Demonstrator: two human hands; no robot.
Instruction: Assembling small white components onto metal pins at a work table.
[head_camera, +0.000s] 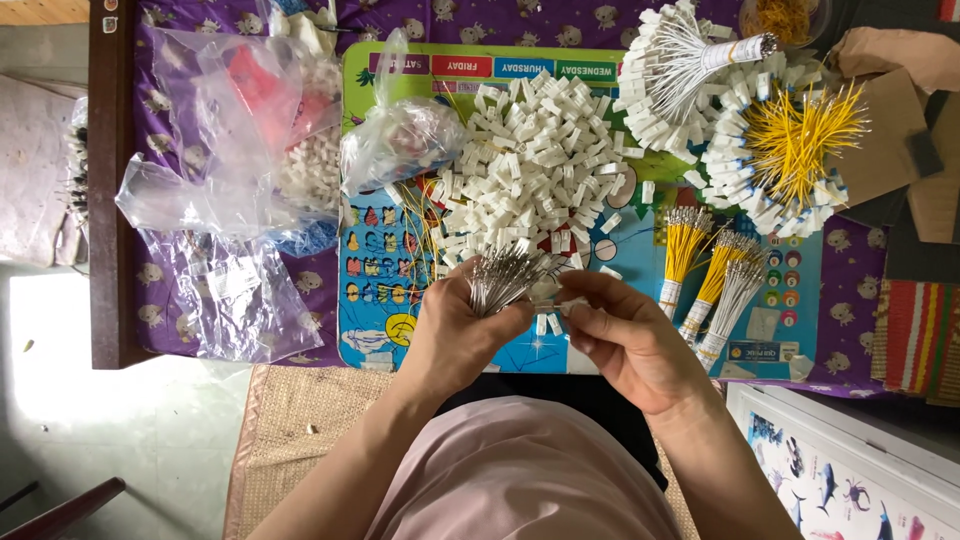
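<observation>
Centre of frame, low: left hand (462, 335) clenched round a bundle of thin white wires (503, 277), metal tips fanned upward. Right hand (625, 340) pinching one small white connector (553, 303). Probably light, springy, slippery; best gripped mid-bundle, clear of bendable tips.

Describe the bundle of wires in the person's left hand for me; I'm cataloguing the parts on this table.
The bundle of wires is a tight sheaf of thin pale grey or white leads with bare metallic tips that fan out up and to the right. The left hand grips it around its lower part, hiding that end. The right hand meets it at the fingertips, pinching something small beside it. It is held above the colourful mat, just below the pile of white plastic connectors.
</observation>
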